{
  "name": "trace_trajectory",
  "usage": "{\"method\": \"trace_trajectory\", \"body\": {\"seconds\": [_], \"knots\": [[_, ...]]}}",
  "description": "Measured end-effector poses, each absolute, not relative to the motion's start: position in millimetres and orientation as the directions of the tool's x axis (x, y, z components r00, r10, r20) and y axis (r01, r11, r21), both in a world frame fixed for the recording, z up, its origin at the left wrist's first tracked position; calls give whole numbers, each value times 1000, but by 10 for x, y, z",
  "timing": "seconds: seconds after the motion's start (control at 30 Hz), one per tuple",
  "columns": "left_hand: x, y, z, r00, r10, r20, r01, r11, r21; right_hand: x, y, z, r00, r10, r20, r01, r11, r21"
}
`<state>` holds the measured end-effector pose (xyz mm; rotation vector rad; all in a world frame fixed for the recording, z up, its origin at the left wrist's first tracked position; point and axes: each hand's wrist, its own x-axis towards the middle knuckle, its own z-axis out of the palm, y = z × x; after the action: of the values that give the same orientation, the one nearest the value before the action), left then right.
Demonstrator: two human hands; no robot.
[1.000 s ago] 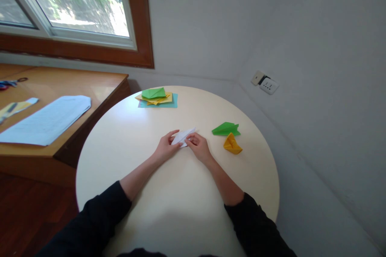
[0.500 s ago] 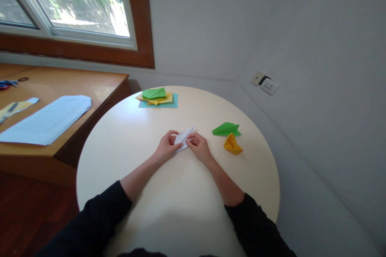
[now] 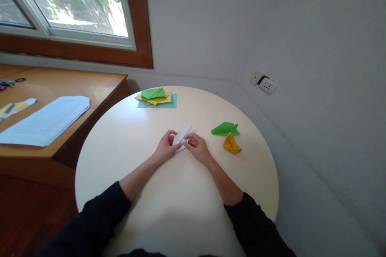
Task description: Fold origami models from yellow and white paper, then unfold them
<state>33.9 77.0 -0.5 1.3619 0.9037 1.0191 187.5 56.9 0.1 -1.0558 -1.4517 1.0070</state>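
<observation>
A: What do the two hands have between them?

B: A folded white paper (image 3: 181,140), small and pointed. The left hand (image 3: 165,149) pinches its near-left part, thumb on top and the other fingers curled under or behind it. The right hand (image 3: 198,149) pinches the right edge with thumb and forefinger pressed together on the sheet. The fingers of both hands almost meet over the paper.

A: Is the paper flat on the worktop?

B: Its lower part sits at or just above the round cream worktop (image 3: 135,136); the pointed tip rises past the fingers, away from the person and a little to the right. Whether the underside touches the surface I cannot tell.

A: What lies close to the right fingers?

B: Further right of them, apart from the hand, a folded green paper (image 3: 225,129), and just nearer the person than that, a folded orange paper (image 3: 231,144). The two sit just beside each other.

A: And beyond the left fingers?

B: Well beyond them, near the far edge of the worktop, a stack of coloured sheets (image 3: 157,98): a green folded piece on top, yellow under it, teal at the bottom.

A: Anything off to the left?

B: A wooden desk (image 3: 90,84) well to the left of the left hand, carrying a pale blue printed sheet (image 3: 45,119). Above it a window (image 3: 69,8) in a brown frame. On the wall far right of the right fingers, a wall socket (image 3: 264,83).
</observation>
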Motion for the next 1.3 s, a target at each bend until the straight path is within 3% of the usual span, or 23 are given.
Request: {"method": "trace_trajectory", "body": {"seconds": [0.37, 1.3], "knots": [[345, 772, 18, 332, 941, 69, -29, -63, 998, 1879, 599, -62, -159, 945, 287, 286, 322, -903], [364, 751, 88, 201, 979, -36, -91, 55, 994, 1871, 579, -16, -171, 952, 255, 362, 302, -882]]}}
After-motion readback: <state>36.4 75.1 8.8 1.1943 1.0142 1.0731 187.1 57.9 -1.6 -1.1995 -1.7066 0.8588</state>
